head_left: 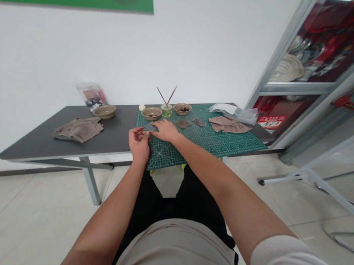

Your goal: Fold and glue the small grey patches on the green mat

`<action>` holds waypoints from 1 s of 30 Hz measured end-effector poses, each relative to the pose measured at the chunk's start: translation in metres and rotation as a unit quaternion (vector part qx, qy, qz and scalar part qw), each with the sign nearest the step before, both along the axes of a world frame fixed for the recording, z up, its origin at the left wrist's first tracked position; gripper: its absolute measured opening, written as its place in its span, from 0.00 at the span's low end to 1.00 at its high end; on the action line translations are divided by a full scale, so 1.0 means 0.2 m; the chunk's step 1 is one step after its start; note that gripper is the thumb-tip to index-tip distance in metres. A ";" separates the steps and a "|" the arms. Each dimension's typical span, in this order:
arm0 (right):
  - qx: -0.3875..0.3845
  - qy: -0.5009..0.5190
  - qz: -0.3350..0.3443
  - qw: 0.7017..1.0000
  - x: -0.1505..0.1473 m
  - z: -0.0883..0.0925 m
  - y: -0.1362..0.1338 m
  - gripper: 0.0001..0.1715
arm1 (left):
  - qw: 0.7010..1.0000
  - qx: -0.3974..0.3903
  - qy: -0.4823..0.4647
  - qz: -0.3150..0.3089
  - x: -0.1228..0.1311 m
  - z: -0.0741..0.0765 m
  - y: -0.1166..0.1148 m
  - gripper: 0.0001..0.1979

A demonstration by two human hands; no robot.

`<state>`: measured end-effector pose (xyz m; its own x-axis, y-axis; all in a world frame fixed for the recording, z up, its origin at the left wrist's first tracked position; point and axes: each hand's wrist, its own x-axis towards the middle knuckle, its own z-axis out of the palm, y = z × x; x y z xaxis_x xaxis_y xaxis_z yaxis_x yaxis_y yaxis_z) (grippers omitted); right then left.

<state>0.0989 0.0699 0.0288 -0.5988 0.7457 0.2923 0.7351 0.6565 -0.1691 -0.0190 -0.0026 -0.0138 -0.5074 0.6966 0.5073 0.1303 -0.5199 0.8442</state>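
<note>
At the left edge of the green cutting mat (201,142) my two hands are close together. The fingers of my left hand (139,144) are curled in, thumb against fingertips; what they pinch, if anything, is too small to make out. My right hand (165,131) lies palm down with its fingers stretched out over a small greyish patch (149,126), partly hidden by the hand. Just behind stands a tan bowl (151,112) with small dark bits in it. Two small brown cloth pieces, one squarish (183,124) and one darker (199,122), lie to the right.
A glass jar (167,110) with two thin brushes stands between the bowl and a second bowl (182,108) of dark pieces. Brown cloths lie left (79,129) and right (228,125). A third bowl (104,111), a clear bag (91,95) and a plastic bag (236,112) line the wall.
</note>
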 end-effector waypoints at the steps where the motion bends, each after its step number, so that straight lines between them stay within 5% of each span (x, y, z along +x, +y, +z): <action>1: -0.011 -0.013 0.013 1.000 -0.03 0.00 0.00 0.31 | 1.000 0.000 -0.005 0.005 0.00 0.00 0.00 0.15; 13: -0.016 -0.065 -0.017 0.998 -0.13 0.07 0.04 0.16 | 1.000 -0.014 -0.018 0.006 0.00 -0.01 0.01 0.14; 18: -0.018 0.116 -0.042 0.992 -0.12 0.12 -0.03 0.15 | 0.999 -0.022 -0.033 -0.001 0.00 -0.01 0.02 0.16; 24: -0.236 0.435 -0.035 0.868 -0.03 0.04 -0.10 0.12 | 0.999 -0.025 -0.023 -0.019 -0.01 -0.01 0.02 0.16; 30: -0.380 0.479 0.093 0.786 0.02 -0.02 -0.14 0.04 | 0.996 -0.066 0.037 -0.044 -0.01 0.00 0.00 0.14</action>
<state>0.1031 0.0418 0.0244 -0.4947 0.8485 0.1882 -0.0642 0.1802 -0.9815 -0.0211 -0.0017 -0.0129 -0.4060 0.7994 0.4429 0.1544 -0.4176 0.8954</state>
